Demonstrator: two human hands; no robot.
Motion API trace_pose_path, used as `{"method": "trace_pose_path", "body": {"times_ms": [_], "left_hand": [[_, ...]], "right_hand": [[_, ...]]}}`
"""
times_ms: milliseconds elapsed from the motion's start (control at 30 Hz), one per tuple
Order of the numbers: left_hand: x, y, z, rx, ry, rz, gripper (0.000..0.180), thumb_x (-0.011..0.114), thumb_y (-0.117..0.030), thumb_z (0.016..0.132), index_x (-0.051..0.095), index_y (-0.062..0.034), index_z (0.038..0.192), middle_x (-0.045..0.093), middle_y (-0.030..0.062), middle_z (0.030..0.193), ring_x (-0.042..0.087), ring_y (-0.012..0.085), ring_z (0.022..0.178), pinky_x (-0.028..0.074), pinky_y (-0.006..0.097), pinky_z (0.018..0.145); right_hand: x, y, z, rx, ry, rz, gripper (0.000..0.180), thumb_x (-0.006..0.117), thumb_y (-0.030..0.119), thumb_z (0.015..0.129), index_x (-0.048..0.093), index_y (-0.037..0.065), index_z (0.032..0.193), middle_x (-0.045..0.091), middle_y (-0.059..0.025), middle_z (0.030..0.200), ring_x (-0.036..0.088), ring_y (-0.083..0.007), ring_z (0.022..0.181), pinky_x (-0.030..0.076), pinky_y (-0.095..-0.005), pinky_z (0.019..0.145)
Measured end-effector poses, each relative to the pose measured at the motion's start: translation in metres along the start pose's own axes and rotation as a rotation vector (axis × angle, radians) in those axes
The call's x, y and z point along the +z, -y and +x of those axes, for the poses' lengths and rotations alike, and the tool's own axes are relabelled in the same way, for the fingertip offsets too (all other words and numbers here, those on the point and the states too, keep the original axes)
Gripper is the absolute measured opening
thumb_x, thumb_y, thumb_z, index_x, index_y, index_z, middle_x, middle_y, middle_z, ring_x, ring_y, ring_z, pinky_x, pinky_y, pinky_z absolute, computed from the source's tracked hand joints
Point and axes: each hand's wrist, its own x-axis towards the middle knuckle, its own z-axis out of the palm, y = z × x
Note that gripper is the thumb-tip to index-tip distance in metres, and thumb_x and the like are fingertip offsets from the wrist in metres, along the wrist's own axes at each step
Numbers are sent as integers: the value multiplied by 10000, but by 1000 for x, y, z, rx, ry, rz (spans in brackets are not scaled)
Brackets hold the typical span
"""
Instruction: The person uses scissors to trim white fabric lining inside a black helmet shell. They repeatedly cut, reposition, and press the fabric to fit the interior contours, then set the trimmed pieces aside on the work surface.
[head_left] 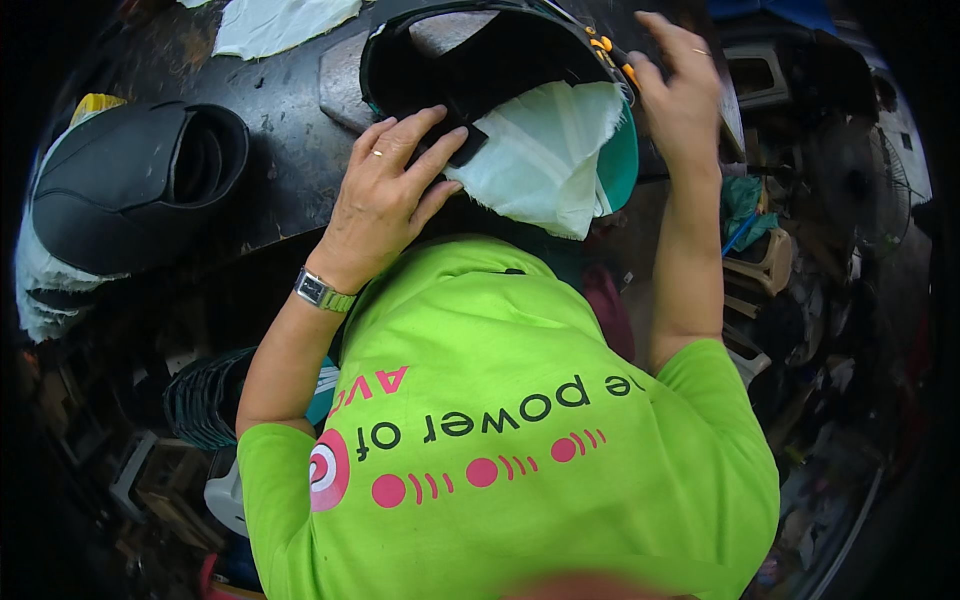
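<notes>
A black curved piece with a green lining (510,45), which looks like a shoe upper, lies at the table's near edge. Over its near side spreads a frayed white cloth (545,150). My left hand (395,175) rests with fingers apart at the cloth's left end, its fingertips touching a small dark flap (468,148). Beyond the cloth on the right, my right hand (685,95) is raised with thumb and fingers apart. Close to its thumb lies a tool with an orange and black handle (618,62); its working end is hard to make out.
A stack of black shaped pieces (120,195) stands on the dark table (285,130) at left, with white cloth beneath. Another white cloth (285,22) lies at the far edge. At right are a fan (865,180) and a beige plastic stool (770,265). More dark pieces (205,400) hang low at left.
</notes>
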Motion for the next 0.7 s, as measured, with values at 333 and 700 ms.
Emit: {"method": "trace_pose_path", "body": {"times_ms": [333,700], "left_hand": [[4,0,4,5,-30,22,540,800,-82,758,660,-117,1279,597,92,1379,508,291,1348,403,458,1108],[6,5,2,48,-7,37,549,797,-85,762,646,-117,1288,596,98,1380,505,299,1353,395,466,1118]], "right_hand": [[53,74,-51,-100,284,321,161,752,37,817,741,-10,971,711,-142,874,699,-267,750,551,-339,700],[61,72,-39,68,444,208,231,792,184,770,752,-3,900,725,-159,767,721,-236,675,561,-332,660]]}}
